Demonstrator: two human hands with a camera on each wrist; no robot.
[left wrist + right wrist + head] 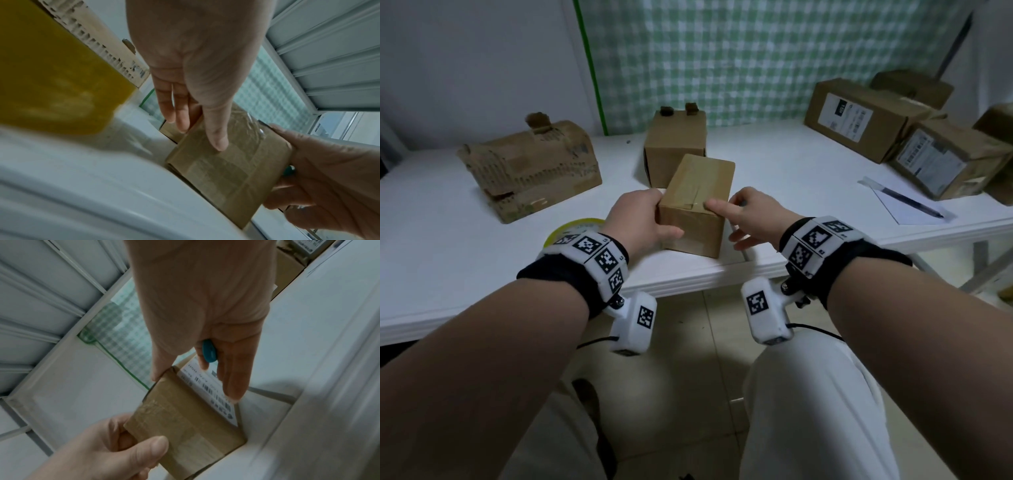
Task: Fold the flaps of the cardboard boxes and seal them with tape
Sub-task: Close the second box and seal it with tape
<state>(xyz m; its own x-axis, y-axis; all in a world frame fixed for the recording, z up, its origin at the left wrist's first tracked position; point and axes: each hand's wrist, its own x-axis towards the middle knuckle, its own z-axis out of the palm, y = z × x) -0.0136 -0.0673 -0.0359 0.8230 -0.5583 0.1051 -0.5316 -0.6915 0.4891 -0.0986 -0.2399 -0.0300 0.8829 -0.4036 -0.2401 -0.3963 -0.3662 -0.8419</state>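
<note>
A small brown cardboard box (697, 192) lies on the white table (448, 260), its flaps down and clear tape (686, 197) running over the top and down the near end. My left hand (650, 219) grips its near left corner, thumb on the near end (218, 142), fingers on the left side. The index fingertip (711, 205) of my right hand (739, 212) presses the tape at the near top edge. A small blue object (208, 352) sits tucked in the right hand's curled fingers. A yellow tape roll (571, 228) lies behind my left wrist.
A torn, crumpled box (527, 168) sits at the left, and another plain box (674, 144) stands just behind the one I hold. Labelled boxes (859, 116) (941, 161) fill the back right, with a pen (907, 200) on a paper sheet near them.
</note>
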